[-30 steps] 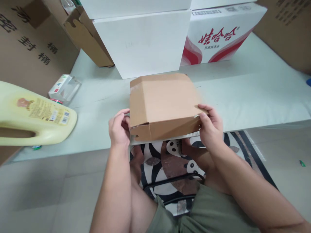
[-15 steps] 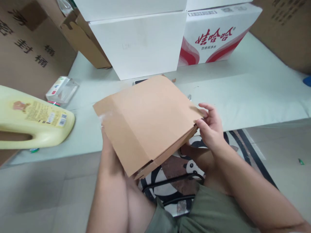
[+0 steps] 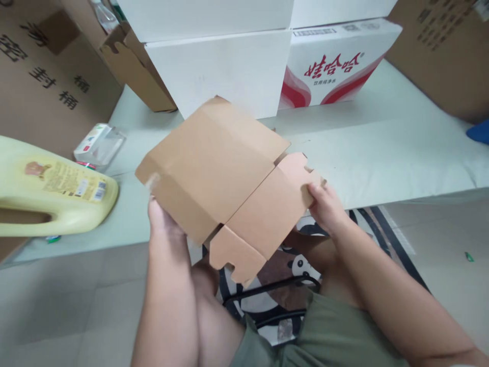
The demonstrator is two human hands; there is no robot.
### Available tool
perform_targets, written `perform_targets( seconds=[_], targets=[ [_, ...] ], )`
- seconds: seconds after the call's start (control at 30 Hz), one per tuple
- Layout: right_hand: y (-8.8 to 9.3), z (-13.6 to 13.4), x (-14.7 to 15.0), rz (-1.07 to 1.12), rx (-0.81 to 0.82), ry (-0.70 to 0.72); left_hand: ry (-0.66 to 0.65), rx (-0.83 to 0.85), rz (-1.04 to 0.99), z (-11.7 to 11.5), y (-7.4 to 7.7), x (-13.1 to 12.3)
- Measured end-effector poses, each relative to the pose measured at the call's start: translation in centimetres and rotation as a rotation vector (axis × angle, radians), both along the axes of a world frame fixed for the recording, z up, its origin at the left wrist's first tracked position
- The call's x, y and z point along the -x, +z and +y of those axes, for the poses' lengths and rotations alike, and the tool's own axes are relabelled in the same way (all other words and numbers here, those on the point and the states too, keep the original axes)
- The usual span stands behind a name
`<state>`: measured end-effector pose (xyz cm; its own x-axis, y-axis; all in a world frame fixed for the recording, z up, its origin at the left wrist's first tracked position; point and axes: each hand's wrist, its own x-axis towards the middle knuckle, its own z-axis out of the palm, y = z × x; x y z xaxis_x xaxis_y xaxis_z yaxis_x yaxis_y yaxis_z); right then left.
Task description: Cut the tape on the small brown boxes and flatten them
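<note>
A brown cardboard mailer box [image 3: 214, 168] is lifted off the pale table [image 3: 382, 148] and tilted, its underside toward me. Its front flap [image 3: 263, 214] with tabbed ends hangs open toward my lap. My left hand [image 3: 162, 221] supports the box from below at its left edge, fingers hidden behind the cardboard. My right hand [image 3: 324, 206] pinches the right end of the open flap between thumb and fingers.
A pale yellow jug [image 3: 53, 191] lies on its side at the left. A small clear packet [image 3: 99, 145] sits behind it. White cartons [image 3: 221, 66] and a red-and-white carton [image 3: 336, 66] stand at the back. Brown cartons flank both sides. A panda-patterned stool [image 3: 290, 265] is below.
The box was lying on the table edge held by both hands; it has been lifted, turned and tilted, and its front flap has swung open.
</note>
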<state>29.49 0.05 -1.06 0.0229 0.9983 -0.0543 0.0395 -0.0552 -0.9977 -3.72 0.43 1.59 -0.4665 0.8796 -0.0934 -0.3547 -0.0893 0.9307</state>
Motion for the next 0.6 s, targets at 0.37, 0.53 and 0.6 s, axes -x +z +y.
perform_targets(
  seconds=[0.37,0.53,0.6],
  targets=[
    [0.7,-1.7,2.7,0.131,0.149,0.080,0.087,-0.053,-0.173,0.6,-0.4,-1.5],
    [2.7,-2.6,2.1,0.316,0.190,-0.107,0.060,0.014,-0.379,0.7,0.9,-2.5],
    [3.9,-3.0,-0.3,0.327,0.154,-0.265,0.069,0.033,-0.427,0.6,1.6,-2.8]
  ],
)
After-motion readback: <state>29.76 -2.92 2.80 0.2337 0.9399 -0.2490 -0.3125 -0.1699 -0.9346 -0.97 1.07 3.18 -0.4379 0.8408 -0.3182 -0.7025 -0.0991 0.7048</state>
